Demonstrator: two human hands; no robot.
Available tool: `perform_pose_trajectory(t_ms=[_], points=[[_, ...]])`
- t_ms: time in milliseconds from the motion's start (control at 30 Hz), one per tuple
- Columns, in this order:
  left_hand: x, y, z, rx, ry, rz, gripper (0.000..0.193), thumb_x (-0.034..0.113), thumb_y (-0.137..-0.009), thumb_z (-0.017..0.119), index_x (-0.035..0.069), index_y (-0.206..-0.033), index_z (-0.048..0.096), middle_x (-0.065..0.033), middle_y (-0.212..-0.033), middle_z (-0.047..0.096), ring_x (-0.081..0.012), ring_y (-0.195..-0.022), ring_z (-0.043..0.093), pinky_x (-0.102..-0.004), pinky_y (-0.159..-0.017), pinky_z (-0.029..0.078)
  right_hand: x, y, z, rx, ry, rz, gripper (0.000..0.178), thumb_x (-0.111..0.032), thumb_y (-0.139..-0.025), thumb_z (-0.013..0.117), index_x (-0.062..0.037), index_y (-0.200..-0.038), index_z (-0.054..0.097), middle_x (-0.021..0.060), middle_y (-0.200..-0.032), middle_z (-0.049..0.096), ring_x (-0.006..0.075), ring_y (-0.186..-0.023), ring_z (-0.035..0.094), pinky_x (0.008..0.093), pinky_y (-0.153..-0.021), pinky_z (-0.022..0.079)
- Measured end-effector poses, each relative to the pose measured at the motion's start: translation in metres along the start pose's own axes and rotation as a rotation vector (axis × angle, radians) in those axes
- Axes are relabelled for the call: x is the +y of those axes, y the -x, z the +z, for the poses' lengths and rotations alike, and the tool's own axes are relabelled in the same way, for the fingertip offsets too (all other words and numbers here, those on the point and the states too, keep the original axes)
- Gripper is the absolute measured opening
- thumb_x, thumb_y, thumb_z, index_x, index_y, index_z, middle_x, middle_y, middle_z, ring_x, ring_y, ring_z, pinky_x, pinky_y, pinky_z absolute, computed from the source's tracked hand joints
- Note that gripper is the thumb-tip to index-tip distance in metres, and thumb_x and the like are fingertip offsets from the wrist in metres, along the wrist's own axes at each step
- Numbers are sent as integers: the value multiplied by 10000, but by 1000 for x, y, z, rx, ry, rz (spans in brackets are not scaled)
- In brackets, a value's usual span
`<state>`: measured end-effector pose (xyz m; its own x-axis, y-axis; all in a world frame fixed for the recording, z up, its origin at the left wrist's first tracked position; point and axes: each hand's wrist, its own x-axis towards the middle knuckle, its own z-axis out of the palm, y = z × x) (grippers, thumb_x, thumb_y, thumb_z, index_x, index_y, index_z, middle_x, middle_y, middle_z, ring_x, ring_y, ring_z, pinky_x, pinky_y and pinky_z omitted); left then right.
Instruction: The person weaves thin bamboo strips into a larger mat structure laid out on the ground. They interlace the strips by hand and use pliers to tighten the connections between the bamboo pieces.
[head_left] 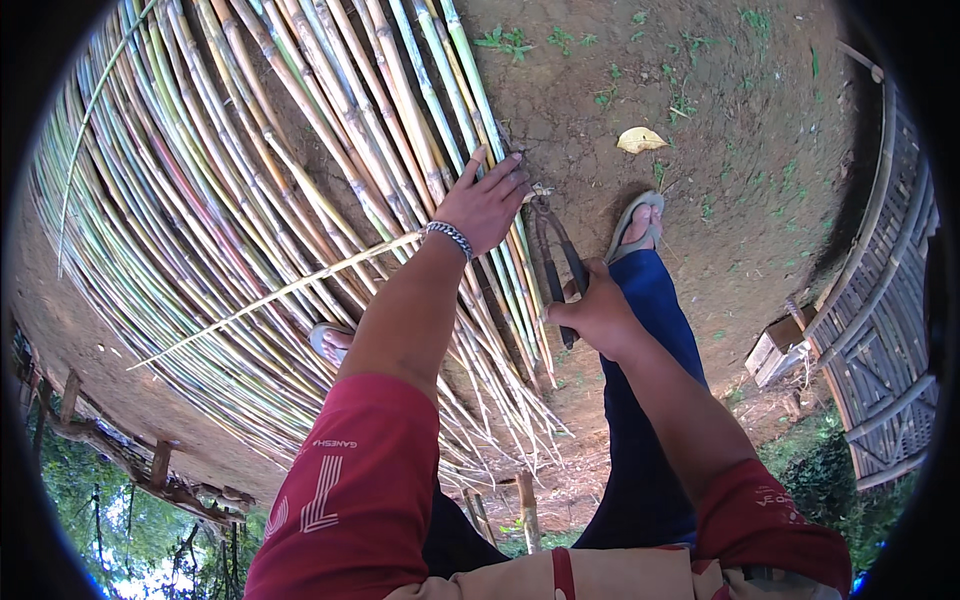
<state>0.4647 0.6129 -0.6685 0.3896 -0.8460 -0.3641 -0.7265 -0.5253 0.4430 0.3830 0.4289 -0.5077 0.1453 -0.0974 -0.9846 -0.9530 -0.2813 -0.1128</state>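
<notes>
A pair of long-handled pincers [549, 248] with dark grips is held in my right hand [597, 312], its fingers wrapped round both handles. The jaws touch or nearly touch a small pale end at the right edge of a row of bamboo canes [400, 130]. My left hand [485, 207] lies over the outermost canes, fingers stretched and slightly apart, its fingertips close to the jaws. A thin pale split strip [290, 288] runs across the canes and passes under my left hand. What exactly the jaws grip is too small to tell.
My sandalled feet stand on either side, the left [330, 343] among the canes, the right [640, 225] on bare soil. A second strip [95, 105] crosses the canes at far left. A yellow leaf [641, 140] lies ahead; a woven bamboo panel [875, 300] stands at right.
</notes>
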Motion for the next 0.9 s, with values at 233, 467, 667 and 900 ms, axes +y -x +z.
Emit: perform_pose_trajectory(t_ms=[233, 467, 667, 900], points=[[-1, 0, -4, -33, 3, -2, 484, 319, -1008, 467, 134, -1454, 508, 2, -1531, 465, -190, -1518, 250, -537, -1265, 38, -40, 20, -28, 95, 869, -120, 677, -337, -814, 686, 128, -1279, 523, 272, -1125, 626, 381, -1106, 633, 438, -935, 528], [-2, 1, -2, -26, 34, -4, 491, 318, -1014, 452, 127, -1464, 495, -2, -1542, 457, -188, -1520, 252, -536, -1265, 36, -19, 10, -23, 315, 1349, -302, 471, -213, -871, 610, 77, -1241, 578, 211, -1074, 647, 315, -936, 690, 403, -767, 587], [-2, 1, -8, -56, 16, 0, 505, 310, -1020, 432, 132, -1491, 465, 0, -1557, 443, -184, -1524, 245, -536, -1264, 29, -22, -12, -43, 233, 1417, -305, 304, -155, -882, 564, 58, -1092, 621, 173, -954, 684, 313, -811, 714, 398, -709, 590], [-2, 3, -4, -42, 32, 4, 504, 304, -1017, 435, 130, -1489, 468, 2, -1554, 445, -186, -1531, 227, -543, -1264, 16, -30, -31, -62, -173, 912, -70, 147, -153, -958, 593, -20, -1021, 599, 118, -884, 661, 232, -704, 678, 373, -616, 558]])
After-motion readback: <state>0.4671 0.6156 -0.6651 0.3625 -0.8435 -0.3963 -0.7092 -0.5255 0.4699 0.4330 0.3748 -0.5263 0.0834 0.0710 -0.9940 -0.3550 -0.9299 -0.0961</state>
